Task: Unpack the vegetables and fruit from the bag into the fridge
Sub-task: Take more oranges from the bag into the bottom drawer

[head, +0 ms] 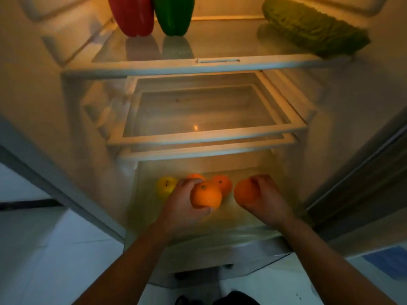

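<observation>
Both my hands reach into the open bottom drawer [220,241] of the fridge. My left hand [182,205] grips an orange [206,195] with its stem end up. My right hand [268,201] holds a second orange [245,192]. Behind them in the drawer lie a yellow apple [166,186] at the left and two more oranges [222,183]. On the top glass shelf [198,62] stand a red pepper [132,14] and a green pepper [174,14], with a leafy green vegetable [312,27] at the right. The bag is out of view.
Two glass shelves [209,135] lie between the top shelf and the drawer, with nothing on them. The fridge door edge [363,172] stands at the right. White floor tiles [44,249] show at the left, and a blue object [392,258] lies at the far right.
</observation>
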The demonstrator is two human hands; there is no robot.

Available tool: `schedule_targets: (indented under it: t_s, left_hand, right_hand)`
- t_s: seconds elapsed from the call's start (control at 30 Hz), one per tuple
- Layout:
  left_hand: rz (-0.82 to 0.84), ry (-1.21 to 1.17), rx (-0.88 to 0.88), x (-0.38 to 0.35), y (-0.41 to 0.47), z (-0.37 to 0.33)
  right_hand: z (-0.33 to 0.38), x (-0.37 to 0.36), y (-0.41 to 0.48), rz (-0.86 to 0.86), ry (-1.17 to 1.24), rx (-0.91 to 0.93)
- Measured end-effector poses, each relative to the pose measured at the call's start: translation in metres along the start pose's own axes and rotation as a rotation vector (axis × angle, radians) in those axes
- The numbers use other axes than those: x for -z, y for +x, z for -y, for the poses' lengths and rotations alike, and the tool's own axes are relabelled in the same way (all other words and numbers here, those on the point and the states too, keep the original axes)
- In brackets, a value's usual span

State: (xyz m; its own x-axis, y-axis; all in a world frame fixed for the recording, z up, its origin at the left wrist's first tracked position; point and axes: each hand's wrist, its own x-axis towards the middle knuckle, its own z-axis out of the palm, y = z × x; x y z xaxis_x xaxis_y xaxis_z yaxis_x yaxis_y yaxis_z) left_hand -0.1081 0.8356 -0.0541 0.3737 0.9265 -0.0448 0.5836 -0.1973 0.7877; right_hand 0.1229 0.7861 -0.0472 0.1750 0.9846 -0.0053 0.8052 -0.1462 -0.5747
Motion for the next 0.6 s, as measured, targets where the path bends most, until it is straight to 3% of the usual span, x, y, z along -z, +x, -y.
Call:
schedule_targets:
  t_s: [0.1, 0.3, 0.6]
  left_hand:
    - [0.043, 0.017, 0.016, -0.004, 0.009, 0.007]
    - [-0.033, -0.08, 0.085, -0.014, 0.007, 0.015]
    - [0.043, -0.049, 0.142, -0.031, 0.008, 0.023]
  right_hand:
    - [-0.007, -0.01, 0.023, 0.038, -0.086, 0.016]
    - [-0.026, -0.035, 0.058, 0.164, -0.194, -0.039]
    - [-0.055, -0.056, 0.078, 0.128, -0.17, 0.052]
